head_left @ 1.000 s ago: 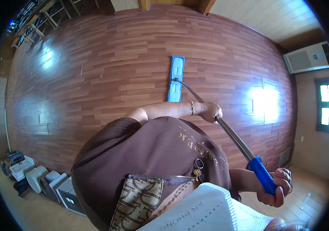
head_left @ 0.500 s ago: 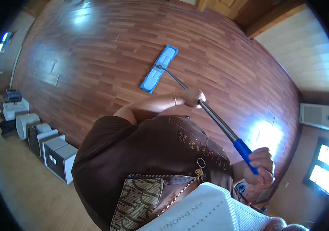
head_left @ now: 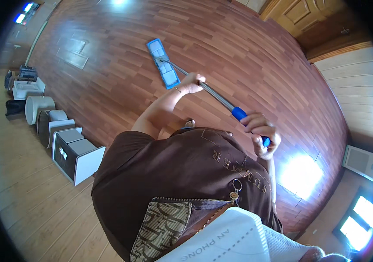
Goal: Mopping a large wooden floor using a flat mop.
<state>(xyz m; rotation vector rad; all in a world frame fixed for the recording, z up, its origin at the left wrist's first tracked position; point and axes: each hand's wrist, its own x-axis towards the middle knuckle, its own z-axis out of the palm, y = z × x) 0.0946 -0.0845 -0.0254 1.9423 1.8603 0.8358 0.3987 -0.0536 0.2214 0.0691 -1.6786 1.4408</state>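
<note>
A flat mop (head_left: pixel 167 70) with a blue fringed pad lies on the wood-look floor ahead of me, its long pad slanting from far left to near right. From its middle a metal pole (head_left: pixel 218 97) runs back toward my right side. My left hand (head_left: pixel 191 83) is wrapped round the pole partway along, arm stretched forward. Around the blue grip at the pole's top end, my right hand (head_left: pixel 263 133) is closed, with blue showing on both sides of the fingers. A bare foot (head_left: pixel 189 123) shows just past my shirt.
Along the left stand white-and-dark cabinets (head_left: pixel 76 153), a round white container (head_left: pixel 39 109) and other boxy items. A wooden door (head_left: pixel 300 17) is at the far right, a white appliance (head_left: pixel 364 165) by the right wall. Bright window light glares on the floor at right.
The mop head has moved left and away, and its pad has turned to slant the other way. Both hands have moved left and farther forward, still on the pole.
</note>
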